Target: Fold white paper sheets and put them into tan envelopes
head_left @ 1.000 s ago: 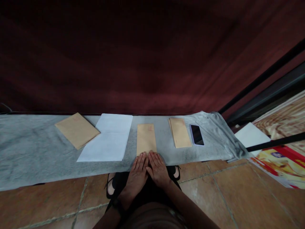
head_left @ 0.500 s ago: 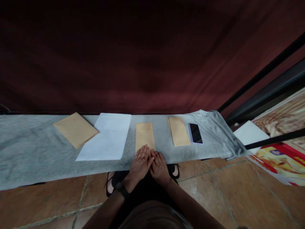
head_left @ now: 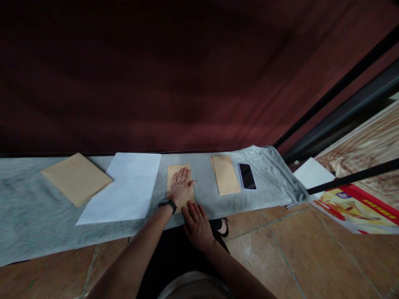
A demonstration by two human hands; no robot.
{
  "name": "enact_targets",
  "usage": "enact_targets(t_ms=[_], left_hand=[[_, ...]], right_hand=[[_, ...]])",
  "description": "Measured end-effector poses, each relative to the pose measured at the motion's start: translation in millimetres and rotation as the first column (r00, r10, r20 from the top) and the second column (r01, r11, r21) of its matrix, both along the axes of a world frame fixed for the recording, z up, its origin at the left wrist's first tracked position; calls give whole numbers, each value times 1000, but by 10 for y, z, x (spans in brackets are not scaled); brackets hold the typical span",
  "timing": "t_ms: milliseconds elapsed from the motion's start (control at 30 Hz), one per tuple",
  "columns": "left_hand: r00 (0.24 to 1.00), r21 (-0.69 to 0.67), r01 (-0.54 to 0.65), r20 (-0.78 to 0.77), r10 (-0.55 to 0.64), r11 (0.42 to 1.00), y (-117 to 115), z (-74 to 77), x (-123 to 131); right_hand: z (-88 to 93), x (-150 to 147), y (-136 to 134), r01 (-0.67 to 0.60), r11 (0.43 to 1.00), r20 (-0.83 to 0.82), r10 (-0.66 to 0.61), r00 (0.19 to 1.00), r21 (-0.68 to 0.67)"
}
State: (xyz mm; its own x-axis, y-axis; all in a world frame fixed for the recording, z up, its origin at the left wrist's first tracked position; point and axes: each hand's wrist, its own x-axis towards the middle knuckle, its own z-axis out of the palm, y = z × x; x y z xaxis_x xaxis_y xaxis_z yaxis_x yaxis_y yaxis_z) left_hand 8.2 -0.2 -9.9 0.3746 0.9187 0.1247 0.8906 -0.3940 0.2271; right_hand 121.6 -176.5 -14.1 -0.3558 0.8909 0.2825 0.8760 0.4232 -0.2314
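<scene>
A narrow brown envelope lies on a grey cloth spread over the floor. My left hand lies flat on this envelope with fingers stretched out, a black band on its wrist. My right hand rests open at the near end of the same envelope, at the cloth's front edge. To the left lie white paper sheets and a larger brown envelope. A second narrow brown envelope and a dark phone lie to the right.
A dark red curtain hangs behind the cloth. Brown floor tiles run in front. Black metal bars slant at the right, with a white sheet and a red and yellow printed poster beyond.
My left hand has slid forward up the narrow envelope, from its near end to its middle. My right hand stayed at the near end. The view has shifted a little to the right.
</scene>
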Motion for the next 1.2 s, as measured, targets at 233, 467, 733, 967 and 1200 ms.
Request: enact_targets(t_ms=[233,467,733,967,1200], left_hand=[[1000,-27,-2,-26,1,1000,56,39,-7],[992,-96,110,-55,-116,989,-505,-40,-386],[1000,171,2,24,-6,985,-1455,-126,-792],[997,178,69,18,-73,982,-1722,-57,-597],[998,199,47,37,-56,979,-1729,-60,-726]], right_hand=[[-21,0,-4,1,1000,-1,-1,1000,6],[-121,-51,-5,28,999,-10,-28,1000,23],[-184,-102,-25,38,999,-14,-38,999,38],[-125,-91,-38,30,1000,14,-30,999,7],[-114,-12,-81,77,995,-2,-78,997,57]])
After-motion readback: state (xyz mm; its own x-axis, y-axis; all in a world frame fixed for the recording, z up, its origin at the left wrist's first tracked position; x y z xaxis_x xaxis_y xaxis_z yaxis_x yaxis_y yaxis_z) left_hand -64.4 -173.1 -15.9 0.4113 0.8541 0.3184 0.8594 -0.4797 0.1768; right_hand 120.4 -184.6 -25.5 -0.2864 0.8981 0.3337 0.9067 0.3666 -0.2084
